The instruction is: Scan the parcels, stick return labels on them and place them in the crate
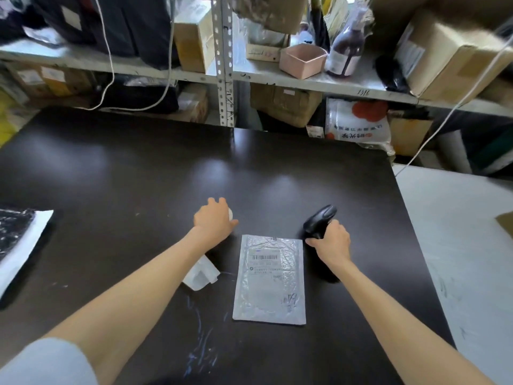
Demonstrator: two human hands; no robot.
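A silver bubble-mailer parcel (pixel 269 279) lies flat on the dark table (pixel 125 190), barcode label facing up. Just right of its top corner, my right hand (pixel 331 241) grips the handle of a black barcode scanner (pixel 319 220) whose head points away from me. My left hand (pixel 213 218) lies left of the parcel's top edge, curled over a small white thing (pixel 230 213) that is mostly hidden under it. A white strip of label backing (pixel 201 272) lies under my left forearm, beside the parcel. No crate is in view.
A black-and-white bag parcel (pixel 19 245) lies at the table's left edge. A lighter grey table (pixel 458 245) adjoins on the right. Metal shelves (pixel 224 65) behind hold cardboard boxes, a pink box (pixel 302 59) and a bottle (pixel 345 48). White cables hang down.
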